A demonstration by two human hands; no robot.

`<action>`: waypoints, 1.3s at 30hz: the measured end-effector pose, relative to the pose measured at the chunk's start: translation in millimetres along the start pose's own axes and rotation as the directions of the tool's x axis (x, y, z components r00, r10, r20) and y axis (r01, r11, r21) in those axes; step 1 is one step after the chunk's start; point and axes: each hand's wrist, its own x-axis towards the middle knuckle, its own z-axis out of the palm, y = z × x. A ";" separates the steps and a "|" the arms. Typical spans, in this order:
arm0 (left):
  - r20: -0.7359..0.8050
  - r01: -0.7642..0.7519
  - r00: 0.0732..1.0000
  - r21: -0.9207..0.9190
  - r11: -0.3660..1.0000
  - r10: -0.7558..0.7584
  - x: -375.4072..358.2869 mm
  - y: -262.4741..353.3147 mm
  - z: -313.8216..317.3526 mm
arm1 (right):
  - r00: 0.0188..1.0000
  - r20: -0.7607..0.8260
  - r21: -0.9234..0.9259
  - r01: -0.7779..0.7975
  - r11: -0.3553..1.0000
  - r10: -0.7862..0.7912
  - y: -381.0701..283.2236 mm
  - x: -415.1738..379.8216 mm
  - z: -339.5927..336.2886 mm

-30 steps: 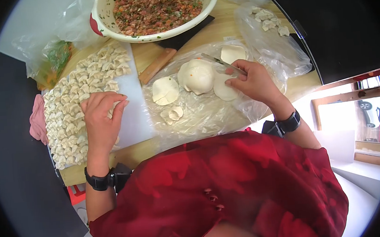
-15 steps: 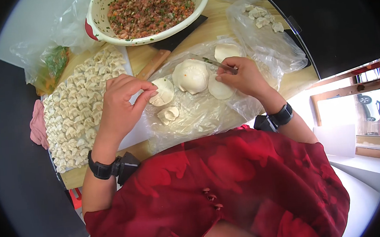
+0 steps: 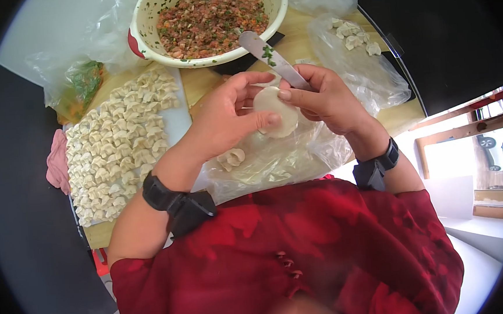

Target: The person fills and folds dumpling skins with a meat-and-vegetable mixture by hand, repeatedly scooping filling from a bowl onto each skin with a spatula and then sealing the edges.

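My left hand point(image 3: 225, 115) holds the left side of a round, flat dough wrapper point(image 3: 277, 113), thumb in front and fingers behind. My right hand point(image 3: 329, 96) pinches the wrapper's upper right edge and also grips a flat metal spatula point(image 3: 277, 62) with green bits on its blade. The blade points up and left toward a large white bowl point(image 3: 283, 9) of meat filling point(image 3: 213, 19). Below the wrapper, a folded dumpling point(image 3: 231, 159) lies on a clear plastic sheet point(image 3: 275, 166). The dough pile behind the wrapper is mostly hidden by it and my hands.
Rows of dumplings point(image 3: 119, 146) cover a white board point(image 3: 176, 124) at the left. A plastic bag with greens point(image 3: 86, 84) and a pink cloth point(image 3: 57, 162) lie beyond it. More dumplings point(image 3: 351, 33) sit on plastic at the upper right of the wooden table point(image 3: 199, 82).
My left hand has moved right to the wrapper, now raised between both hands. My right hand has turned the spatula more upright, toward the bowl. The view has shifted slightly.
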 end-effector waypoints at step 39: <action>-0.253 0.148 0.953 -0.086 0.985 -0.165 -15.2 -7.7 6.4 | 0.994 -0.072 0.283 -0.062 0.957 0.086 26.1 10.5 21.5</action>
